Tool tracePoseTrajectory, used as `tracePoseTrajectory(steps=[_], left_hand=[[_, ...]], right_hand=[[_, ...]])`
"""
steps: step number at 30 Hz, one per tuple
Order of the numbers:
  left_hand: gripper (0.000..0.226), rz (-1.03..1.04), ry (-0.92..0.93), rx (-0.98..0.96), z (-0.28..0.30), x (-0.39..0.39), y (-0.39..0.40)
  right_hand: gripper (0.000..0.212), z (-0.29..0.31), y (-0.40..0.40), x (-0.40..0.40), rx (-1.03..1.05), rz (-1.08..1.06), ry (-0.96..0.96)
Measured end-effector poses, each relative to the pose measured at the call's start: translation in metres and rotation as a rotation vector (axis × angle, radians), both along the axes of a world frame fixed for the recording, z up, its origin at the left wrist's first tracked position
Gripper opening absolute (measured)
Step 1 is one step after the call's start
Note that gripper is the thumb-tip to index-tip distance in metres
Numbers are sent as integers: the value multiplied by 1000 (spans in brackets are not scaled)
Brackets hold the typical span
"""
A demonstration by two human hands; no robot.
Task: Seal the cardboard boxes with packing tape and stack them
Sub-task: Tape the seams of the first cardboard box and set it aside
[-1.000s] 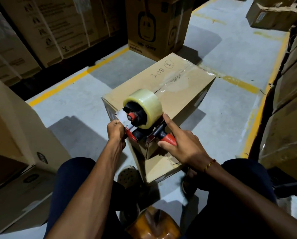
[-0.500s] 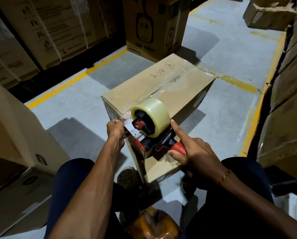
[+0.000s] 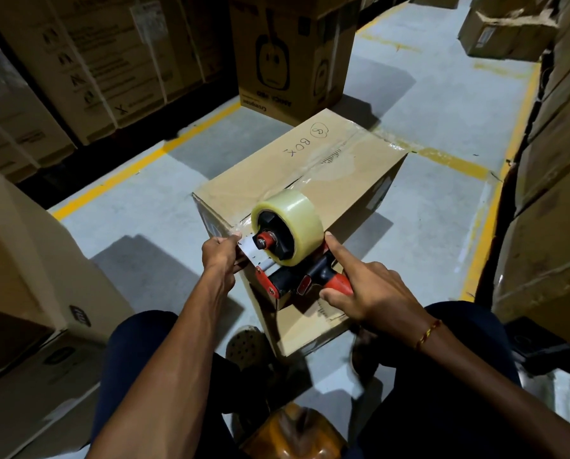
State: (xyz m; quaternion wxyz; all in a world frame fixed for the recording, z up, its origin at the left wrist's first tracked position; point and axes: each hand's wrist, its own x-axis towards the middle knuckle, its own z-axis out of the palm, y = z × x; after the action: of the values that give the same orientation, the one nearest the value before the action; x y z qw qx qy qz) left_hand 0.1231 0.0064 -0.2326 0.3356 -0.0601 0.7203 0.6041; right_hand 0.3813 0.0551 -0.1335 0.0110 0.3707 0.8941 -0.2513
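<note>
Cardboard box at near edge, tape run ending

Cardboard box [image 3: 296,193] sits on the floor at 12 o'clock from the knees. Tape dispenser [image 3: 290,256] is held at the near top edge; since half a second ago it has been tipped nearer and lower. Right hand [image 3: 373,289] is wrapped on the red handle, index finger extended against the roll. Left hand [image 3: 219,256] fingers are pinched on the tape end at 9 o'clock. Box judged stiff, moderately heavy; best gripped by the bottom edges.

- Bare forearms, no sleeves reaching the wrists.
- Thin gold-and-red thread bracelet [image 3: 428,333] on the right wrist.
- Dark navy trousers [image 3: 134,352] covering both legs.
- Perforated clog-style shoe [image 3: 246,347].
</note>
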Motion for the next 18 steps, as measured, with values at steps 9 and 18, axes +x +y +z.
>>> tracePoseTrajectory(steps=[9, 18], left_hand=[[17, -8, 24, -47, 1, -1, 0], [27, -12, 38, -40, 2, 1, 3]], right_hand=[[88, 9, -6, -6, 19, 0, -62], [85, 5, -7, 6, -8, 12, -69]])
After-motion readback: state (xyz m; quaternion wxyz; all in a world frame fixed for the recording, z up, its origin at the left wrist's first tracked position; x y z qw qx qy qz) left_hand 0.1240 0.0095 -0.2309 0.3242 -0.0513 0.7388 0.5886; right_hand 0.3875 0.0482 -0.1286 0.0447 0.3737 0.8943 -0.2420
